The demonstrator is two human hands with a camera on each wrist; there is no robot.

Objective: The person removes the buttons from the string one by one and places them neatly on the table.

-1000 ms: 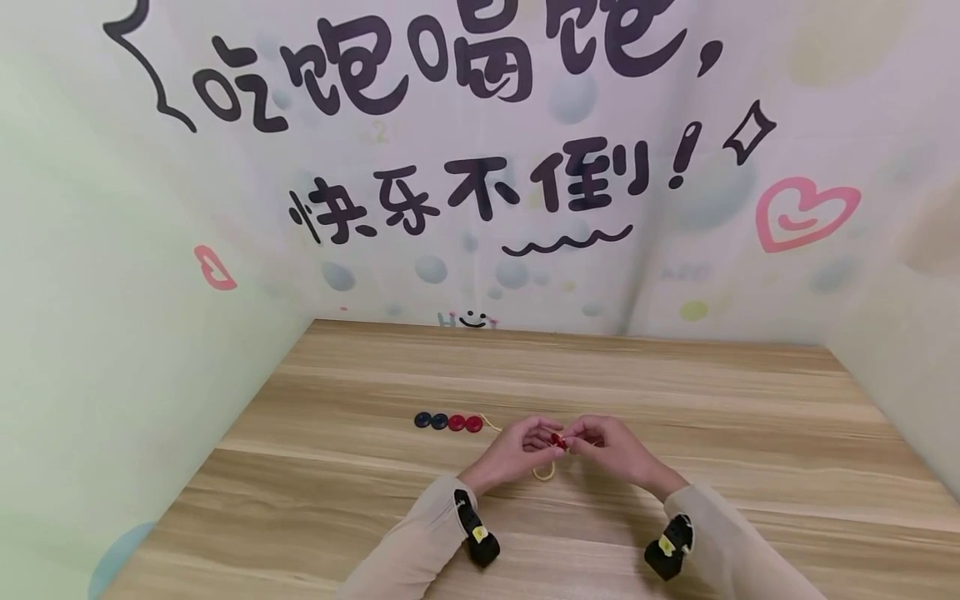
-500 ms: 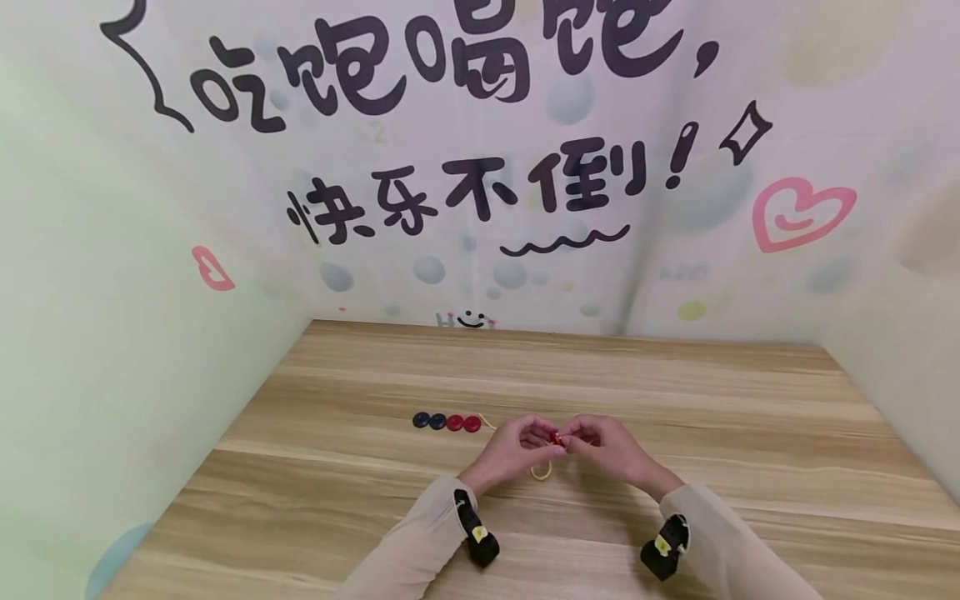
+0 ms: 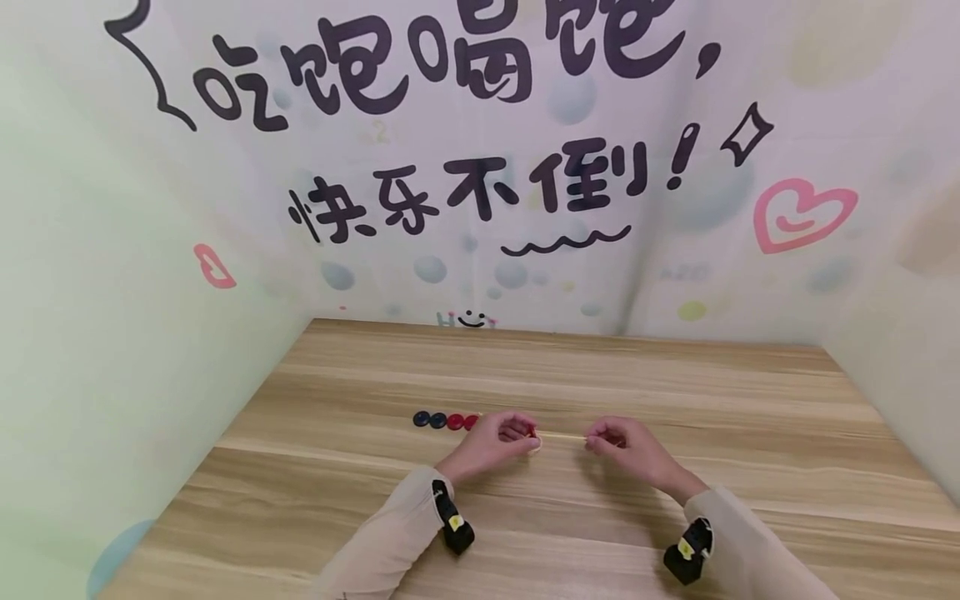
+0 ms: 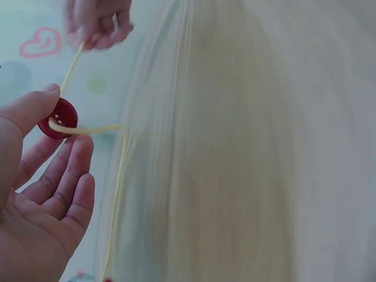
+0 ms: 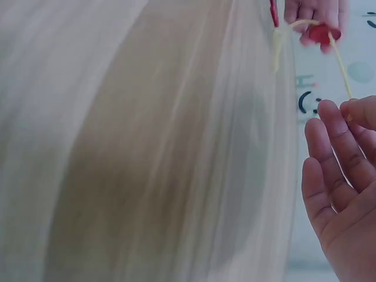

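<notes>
My left hand pinches a red button between thumb and fingers. Through a hole in the button runs a yellow cord, one side bending down toward the table. The other side stretches fairly straight across to my right hand, whose thumb and forefinger pinch it near its end. In the right wrist view, the held button appears beyond those fingers, the cord slanting between the hands. Just left of my left hand, two dark blue buttons and red buttons lie in a row, the last partly covered.
The wood-grain table extends around both hands. Behind it rises a printed cloth backdrop with dark lettering, and pale side walls enclose the left and right. Black wrist cameras are strapped over both sleeves.
The hands, earlier together at the red button, are now apart. My left hand has moved left with the button, the right hand slightly right, drawing out a length of cord between them.
</notes>
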